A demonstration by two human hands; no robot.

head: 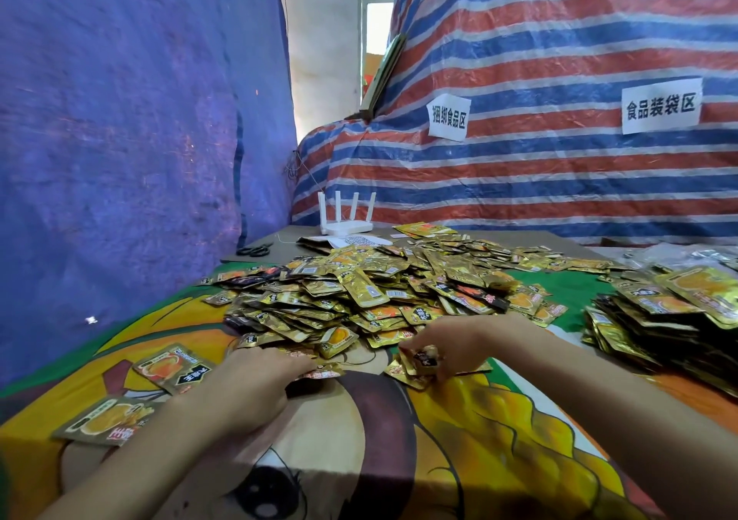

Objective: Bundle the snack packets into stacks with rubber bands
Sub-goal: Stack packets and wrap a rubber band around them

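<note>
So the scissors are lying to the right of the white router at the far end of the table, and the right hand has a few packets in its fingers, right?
No: the head view shows the scissors to the left of the white router, not the right. The rest stands: both lie at the table's far end, and the right hand grips a few packets.

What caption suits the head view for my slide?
Left hand touches the packet pile; right hand holds a few snack packets.
</note>
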